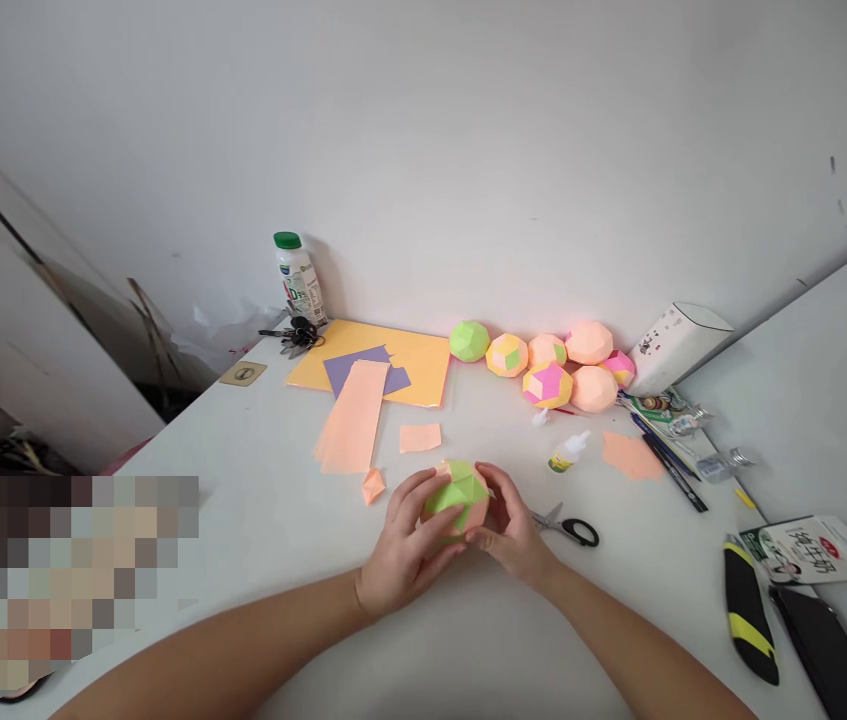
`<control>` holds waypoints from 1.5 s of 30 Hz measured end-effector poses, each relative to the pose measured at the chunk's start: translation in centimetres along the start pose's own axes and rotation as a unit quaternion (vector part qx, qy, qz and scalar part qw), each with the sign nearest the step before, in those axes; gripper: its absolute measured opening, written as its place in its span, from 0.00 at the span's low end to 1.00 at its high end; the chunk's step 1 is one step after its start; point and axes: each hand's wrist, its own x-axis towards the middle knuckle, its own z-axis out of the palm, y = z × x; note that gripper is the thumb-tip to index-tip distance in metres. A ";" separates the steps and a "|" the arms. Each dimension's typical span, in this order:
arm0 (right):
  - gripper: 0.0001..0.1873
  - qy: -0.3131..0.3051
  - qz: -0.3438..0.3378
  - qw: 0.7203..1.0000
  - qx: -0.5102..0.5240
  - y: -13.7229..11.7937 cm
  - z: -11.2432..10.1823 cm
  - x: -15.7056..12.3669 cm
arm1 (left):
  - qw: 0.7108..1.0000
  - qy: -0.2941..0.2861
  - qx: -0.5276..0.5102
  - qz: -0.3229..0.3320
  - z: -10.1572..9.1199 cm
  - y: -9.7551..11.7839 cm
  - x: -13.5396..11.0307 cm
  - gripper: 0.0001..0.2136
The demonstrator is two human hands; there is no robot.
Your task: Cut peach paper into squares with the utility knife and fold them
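A faceted paper ball (462,490) in green and peach is held between both hands, a little above the white table. My left hand (412,535) wraps its left side, fingers spread over the top and front. On the ball's right side, my right hand (509,525) grips with thumb in front and fingers behind. Scissors (577,531) with black handles lie beside my right hand, their blades partly hidden by it. A small folded peach paper piece (373,486) lies left of the ball, and a peach paper rectangle (420,438) lies behind it.
Several finished-looking paper balls (547,385) line the wall. Peach strips (355,420) overlap purple paper and a yellow sheet (415,350). A glue bottle (564,455), pens (667,460), a utility knife (749,615), a milk carton (817,550) and a dark phone-like slab (832,645) stand or lie right.
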 end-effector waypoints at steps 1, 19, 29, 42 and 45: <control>0.40 0.005 0.000 1.000 -0.011 0.2 -0.1 0.0 | 1.000 0.009 0.013 0.004 -0.1 0.2 0.1 0.13; 0.48 -0.006 -0.145 0.978 -0.151 1.2 -0.6 0.1 | 0.994 0.008 0.007 0.110 -0.3 1.2 -0.4 0.10; 0.49 -0.020 -0.159 0.966 -0.204 1.2 -0.7 -0.1 | 0.993 -0.008 -0.021 0.113 -0.1 1.1 -0.4 0.08; 0.51 -0.022 -0.144 0.964 -0.224 1.0 -0.5 -0.2 | 0.995 -0.010 -0.038 0.091 0.0 1.0 -0.5 0.08; 0.51 -0.026 -0.147 0.963 -0.225 0.9 -0.5 -0.2 | 0.996 -0.005 -0.038 0.085 0.0 0.9 -0.6 0.08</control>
